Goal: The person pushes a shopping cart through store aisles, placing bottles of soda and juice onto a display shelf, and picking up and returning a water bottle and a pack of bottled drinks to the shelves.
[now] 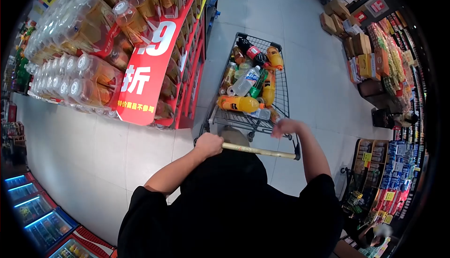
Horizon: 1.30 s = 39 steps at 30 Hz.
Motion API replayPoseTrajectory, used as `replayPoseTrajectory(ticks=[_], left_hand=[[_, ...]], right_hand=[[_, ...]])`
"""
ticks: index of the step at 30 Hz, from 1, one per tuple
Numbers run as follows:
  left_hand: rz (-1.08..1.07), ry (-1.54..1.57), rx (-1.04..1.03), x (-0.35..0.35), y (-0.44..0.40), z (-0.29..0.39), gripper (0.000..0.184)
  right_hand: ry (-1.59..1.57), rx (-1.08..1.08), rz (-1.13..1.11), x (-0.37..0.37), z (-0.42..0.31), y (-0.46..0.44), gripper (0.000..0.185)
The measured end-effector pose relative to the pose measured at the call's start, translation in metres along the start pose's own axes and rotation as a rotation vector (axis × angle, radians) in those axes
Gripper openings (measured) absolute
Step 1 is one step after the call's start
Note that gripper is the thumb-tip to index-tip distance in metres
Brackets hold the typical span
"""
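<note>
My left hand (pixel 209 144) is wrapped round the left end of the shopping cart's handle (pixel 258 151). Blurred by motion, my right hand (pixel 287 128) hovers by the cart's near right corner, off the handle; its fingers are not clear. Inside the wire shopping cart (pixel 282 87) lie several drink bottles. Among them are a dark cola bottle (pixel 251 52) with a red label, a clear bottle (pixel 246 82) with a blue label, a green bottle (pixel 258 84) and an orange drink bottle (pixel 238 104) lying across the near end.
On the left, shrink-wrapped bottles (pixel 84 28) are stacked on a red display rack with a red sign (pixel 149 70) at its edge. Shelves of goods (pixel 398 164) line the right side. Chest freezers (pixel 42 218) stand at lower left. Grey floor tiles (pixel 239 5) run ahead.
</note>
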<state>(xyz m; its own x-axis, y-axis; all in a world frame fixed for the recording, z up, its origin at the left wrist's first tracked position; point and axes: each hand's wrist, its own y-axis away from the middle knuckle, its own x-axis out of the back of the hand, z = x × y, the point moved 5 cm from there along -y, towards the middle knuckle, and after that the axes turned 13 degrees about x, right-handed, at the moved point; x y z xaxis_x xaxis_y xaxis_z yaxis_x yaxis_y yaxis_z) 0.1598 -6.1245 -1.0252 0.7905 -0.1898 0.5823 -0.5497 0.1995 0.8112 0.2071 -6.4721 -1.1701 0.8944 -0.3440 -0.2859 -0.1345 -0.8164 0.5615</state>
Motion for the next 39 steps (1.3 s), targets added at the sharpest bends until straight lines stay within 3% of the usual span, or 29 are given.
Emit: replayPoseTrajectory(ticks=[2, 4, 6, 8, 9, 10, 12, 14, 15, 18, 24, 31, 34, 38, 39], left_hand=[[-0.026, 0.01, 0.002, 0.009, -0.006, -0.005, 0.024], [-0.016, 0.013, -0.001, 0.005, -0.01, -0.016, 0.022], [0.007, 0.015, -0.006, -0.006, -0.016, -0.029, 0.022], [-0.032, 0.066, -0.025, 0.014, -0.016, -0.034, 0.02], [0.071, 0.146, -0.052, -0.003, -0.019, -0.043, 0.019], [0.024, 0.111, -0.024, 0.014, -0.015, -0.042, 0.021], [0.056, 0.101, -0.035, 0.019, -0.011, -0.046, 0.023], [0.097, 0.087, -0.015, 0.009, -0.013, -0.053, 0.036], [0.182, 0.104, -0.011, 0.011, -0.012, -0.055, 0.037], [0.225, 0.076, 0.04, -0.001, -0.022, -0.066, 0.02], [0.435, 0.075, 0.031, 0.02, -0.036, -0.054, 0.02], [0.319, 0.09, 0.111, 0.009, -0.053, -0.036, 0.026], [0.304, 0.076, 0.107, 0.006, -0.063, -0.039, 0.034], [0.29, 0.051, 0.127, 0.009, -0.072, -0.037, 0.024], [0.244, 0.054, 0.114, 0.01, -0.078, -0.044, 0.023]], right_hand=[[0.146, 0.028, 0.466, 0.088, -0.094, -0.038, 0.034], [0.131, 0.195, 0.857, 0.155, -0.118, -0.105, 0.034], [0.302, 0.254, 0.888, 0.209, -0.12, -0.197, 0.032], [0.443, 0.258, 0.772, 0.246, -0.111, -0.292, 0.034], [0.538, 0.21, 0.725, 0.253, -0.108, -0.327, 0.045], [0.544, 0.113, 0.664, 0.254, -0.116, -0.345, 0.062], [0.503, 0.167, 0.681, 0.26, -0.102, -0.402, 0.078], [0.398, 0.212, 0.783, 0.262, -0.079, -0.455, 0.09], [0.322, 0.164, 0.8, 0.257, -0.041, -0.498, 0.091], [0.334, 0.065, 0.892, 0.252, -0.084, -0.452, 0.091], [0.172, 0.087, 0.843, 0.289, -0.066, -0.47, 0.088], [0.156, 0.218, 0.827, 0.279, -0.093, -0.445, 0.067], [0.083, 0.286, 0.92, 0.287, -0.109, -0.422, 0.065], [0.089, 0.527, 0.998, 0.307, -0.144, -0.392, 0.064], [0.1, 0.461, 0.951, 0.307, -0.159, -0.372, 0.066]])
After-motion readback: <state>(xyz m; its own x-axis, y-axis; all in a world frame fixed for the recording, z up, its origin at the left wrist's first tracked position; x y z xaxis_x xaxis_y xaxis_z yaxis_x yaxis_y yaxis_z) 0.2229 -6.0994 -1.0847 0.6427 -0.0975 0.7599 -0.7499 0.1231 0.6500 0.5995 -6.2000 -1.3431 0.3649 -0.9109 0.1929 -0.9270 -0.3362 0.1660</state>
